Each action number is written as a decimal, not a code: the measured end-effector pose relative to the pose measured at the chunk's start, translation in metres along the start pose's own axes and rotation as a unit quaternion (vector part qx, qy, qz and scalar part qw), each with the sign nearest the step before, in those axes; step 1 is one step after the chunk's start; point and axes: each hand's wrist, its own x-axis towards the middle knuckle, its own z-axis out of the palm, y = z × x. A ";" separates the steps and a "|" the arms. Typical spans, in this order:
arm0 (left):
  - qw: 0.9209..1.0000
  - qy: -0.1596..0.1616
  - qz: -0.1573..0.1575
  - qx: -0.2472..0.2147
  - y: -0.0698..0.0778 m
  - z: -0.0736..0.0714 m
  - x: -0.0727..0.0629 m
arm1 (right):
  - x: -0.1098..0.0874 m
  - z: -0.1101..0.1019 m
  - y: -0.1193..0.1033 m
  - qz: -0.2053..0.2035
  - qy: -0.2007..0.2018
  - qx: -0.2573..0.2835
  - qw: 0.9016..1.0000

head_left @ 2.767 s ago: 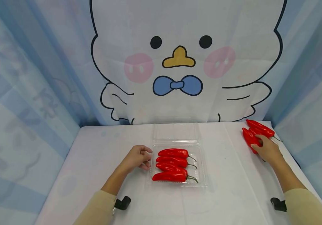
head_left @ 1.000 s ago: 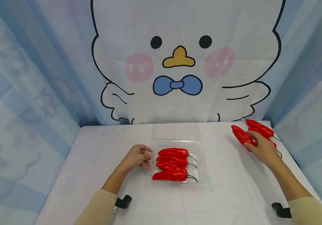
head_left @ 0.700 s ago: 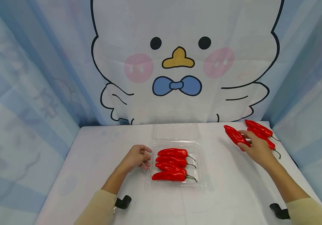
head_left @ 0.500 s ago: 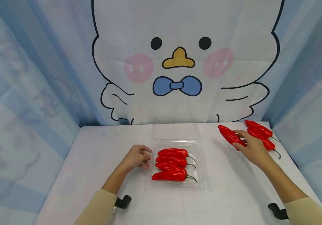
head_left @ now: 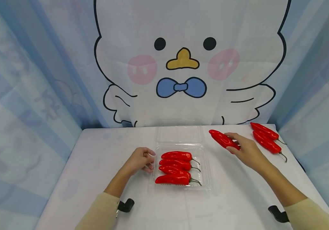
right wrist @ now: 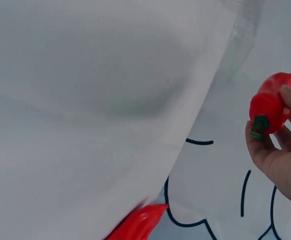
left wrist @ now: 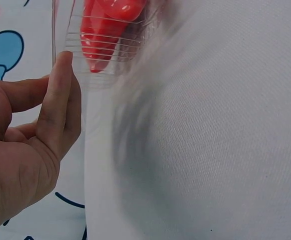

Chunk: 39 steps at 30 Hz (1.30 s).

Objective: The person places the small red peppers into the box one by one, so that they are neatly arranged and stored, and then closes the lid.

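Red chili peppers with green stems lie in an open clear plastic clamshell box (head_left: 207, 179), several of them side by side. My right hand (head_left: 246, 151) holds another red chili pepper (head_left: 222, 139) between thumb and fingers, above the table to the right of the box. In the right wrist view, that pepper's green stem end (right wrist: 259, 125) faces the camera. At the box's left side is my left hand (head_left: 139, 160), its fingertips at the clear wall and the fingers loosely bent. The left wrist view shows one fairly straight finger (left wrist: 58, 95) reaching up to the ribbed box wall.
Two more red chili peppers (head_left: 266, 142) lie at the table's back right corner. The box's lid (head_left: 179, 134) is folded back toward the curtain (head_left: 181, 108) behind the table. Blue and white curtains also hang on both sides.
My right hand has picked up a pepper from the group at the back right and carried it left toward the box. My left hand has stayed in place.
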 end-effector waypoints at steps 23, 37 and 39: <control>1.000 -0.003 0.001 0.002 -0.001 -0.001 0.001 | 0.012 0.021 -0.039 -0.062 -0.044 0.022 0.997; 1.000 0.000 0.003 0.005 -0.001 0.000 0.001 | 0.016 0.037 -0.058 -0.108 -0.069 0.034 0.991; 1.000 0.001 0.003 0.007 -0.001 0.000 0.001 | 0.018 0.040 -0.061 -0.111 -0.069 0.031 0.991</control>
